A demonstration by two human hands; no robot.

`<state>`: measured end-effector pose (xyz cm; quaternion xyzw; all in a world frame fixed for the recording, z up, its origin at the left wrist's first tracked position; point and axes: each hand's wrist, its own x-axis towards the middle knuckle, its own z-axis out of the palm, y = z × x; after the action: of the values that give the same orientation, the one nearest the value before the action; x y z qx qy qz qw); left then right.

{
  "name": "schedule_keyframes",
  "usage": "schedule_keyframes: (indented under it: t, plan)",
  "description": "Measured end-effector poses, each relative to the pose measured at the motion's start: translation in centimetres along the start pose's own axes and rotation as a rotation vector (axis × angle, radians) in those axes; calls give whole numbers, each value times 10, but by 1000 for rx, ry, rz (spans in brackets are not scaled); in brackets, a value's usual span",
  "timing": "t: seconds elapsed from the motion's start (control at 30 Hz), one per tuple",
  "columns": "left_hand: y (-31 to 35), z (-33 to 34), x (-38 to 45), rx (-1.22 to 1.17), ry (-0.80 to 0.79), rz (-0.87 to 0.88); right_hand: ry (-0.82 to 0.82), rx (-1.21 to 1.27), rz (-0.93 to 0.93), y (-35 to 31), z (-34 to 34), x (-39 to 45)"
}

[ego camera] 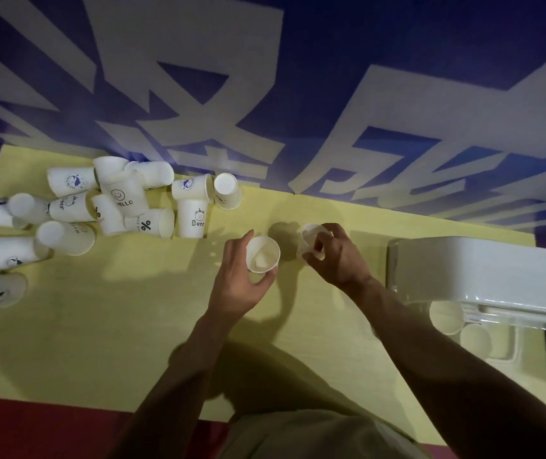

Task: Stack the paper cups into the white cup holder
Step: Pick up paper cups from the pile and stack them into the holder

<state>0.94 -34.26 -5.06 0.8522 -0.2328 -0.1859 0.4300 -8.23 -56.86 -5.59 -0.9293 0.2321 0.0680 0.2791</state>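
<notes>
Paper cups (109, 200) lie heaped at ten o'clock on the yellow table (132, 326). Left hand (242, 279) curls round an upright cup (262, 254) at centre; right hand (334, 256) pinches another cup (311, 241) just beside it. White cup holder (490, 270) sits at three o'clock.

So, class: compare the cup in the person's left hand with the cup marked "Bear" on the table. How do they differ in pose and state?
The cup in the left hand is gripped by the left hand, its open mouth facing the camera; the Bear cup stands free, touched by no hand.
The held cup shows its inside and no print; the Bear cup shows its printed side.
The held cup is apart from the pile; the Bear cup stands at the pile's edge.
Both are white paper cups.
</notes>
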Motion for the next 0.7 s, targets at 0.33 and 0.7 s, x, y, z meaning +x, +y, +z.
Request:
schedule_keyframes:
  t: [0.33, 0.7]
  plan:
    - [55, 17, -47, 42, -82, 62, 177, 125, -51, 4, -50, -96]
    - [169, 88, -137, 36, -137, 129, 316, 310, -107, 79, -114, -247]
